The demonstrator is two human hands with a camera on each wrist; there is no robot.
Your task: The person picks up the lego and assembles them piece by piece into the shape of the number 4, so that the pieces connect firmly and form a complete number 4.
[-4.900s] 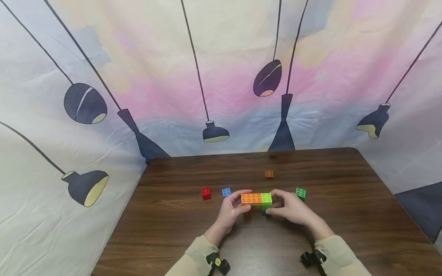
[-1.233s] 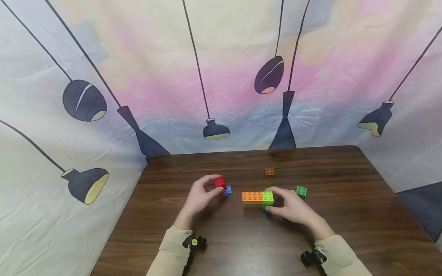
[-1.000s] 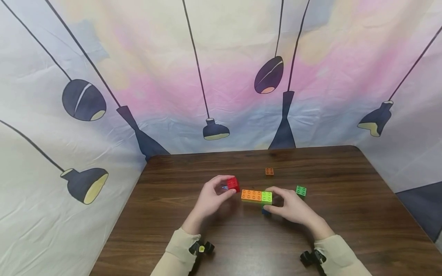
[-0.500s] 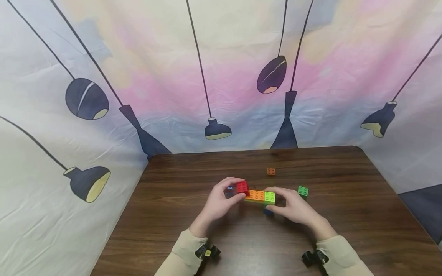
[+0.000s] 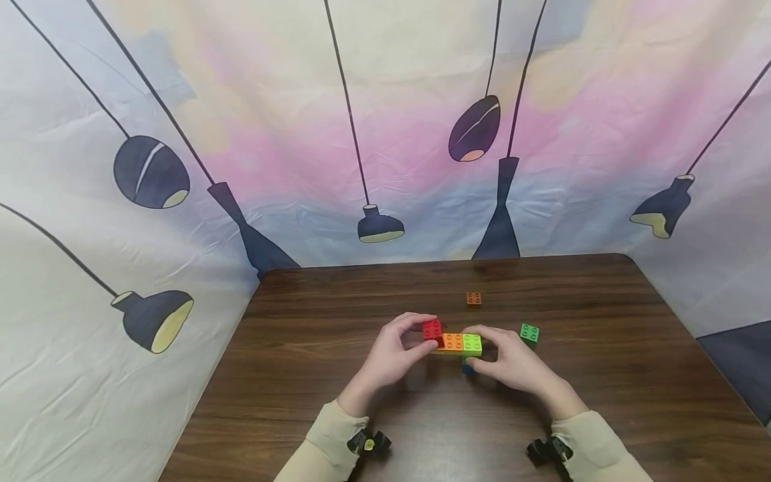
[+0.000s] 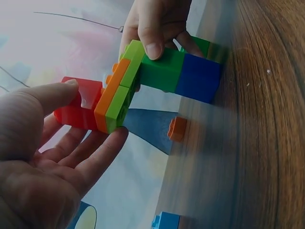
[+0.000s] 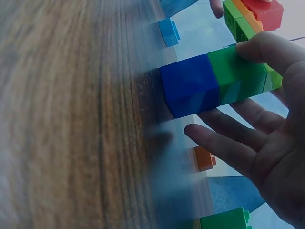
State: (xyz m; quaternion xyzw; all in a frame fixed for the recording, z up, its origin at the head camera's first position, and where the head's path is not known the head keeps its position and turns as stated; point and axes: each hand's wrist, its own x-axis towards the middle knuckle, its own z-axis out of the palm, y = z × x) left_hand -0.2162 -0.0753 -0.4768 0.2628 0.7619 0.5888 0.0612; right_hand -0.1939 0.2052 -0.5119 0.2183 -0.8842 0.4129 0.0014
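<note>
A built piece of toy building bricks stands between both hands. Its dark blue brick [image 7: 190,86] is at the bottom with a green brick [image 7: 238,74] on it. Across the top run light green pieces [image 6: 119,107] and an orange piece [image 5: 453,342], jutting out leftward. My right hand [image 5: 512,358] pinches the green part between thumb and fingers. With thumb and fingers my left hand [image 5: 388,353] grips a red brick [image 5: 432,329] at the orange piece's left end. In the left wrist view the red brick lies flush against the orange studs' side.
On the dark wooden table [image 5: 458,428], a small orange brick [image 5: 474,298] lies farther back and a green brick [image 5: 529,333] lies right of the right hand. A light blue brick [image 6: 167,220] shows in the wrist views; the left hand hides it from the head view. A printed cloth hangs behind.
The left hand has let go of the orange end, picked up the red brick from the table at left and carried it rightward onto the orange piece. The right hand keeps its place.
</note>
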